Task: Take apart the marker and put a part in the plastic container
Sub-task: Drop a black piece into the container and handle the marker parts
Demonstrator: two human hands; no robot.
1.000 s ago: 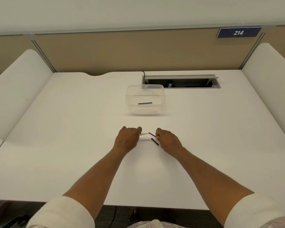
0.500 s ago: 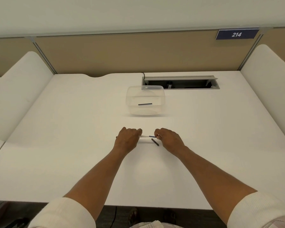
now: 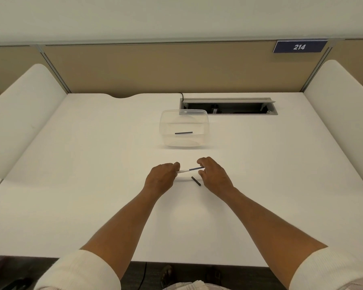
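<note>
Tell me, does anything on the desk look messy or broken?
Nothing looks broken or spilled. One small dark piece lies loose on the white desk between the hands, outside the plastic container, where another dark piece already lies. That fits taking the marker apart.

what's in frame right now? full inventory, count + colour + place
marker: 1, white barrel with dark inner part showing, held above the desk between both hands
loose marker piece: 1, black, on the desk just below the marker
plastic container: 1, clear, mid-desk beyond the hands
part in container: 1, dark, lying flat on its floor
desk: 1, white
cable tray: 1, grey frame, open, at the back of the desk
sign 214: 1, blue, on the tan partition
left hand: 1, grips the white end
right hand: 1, pinches the dark end
sleeves: 2, cream
</note>
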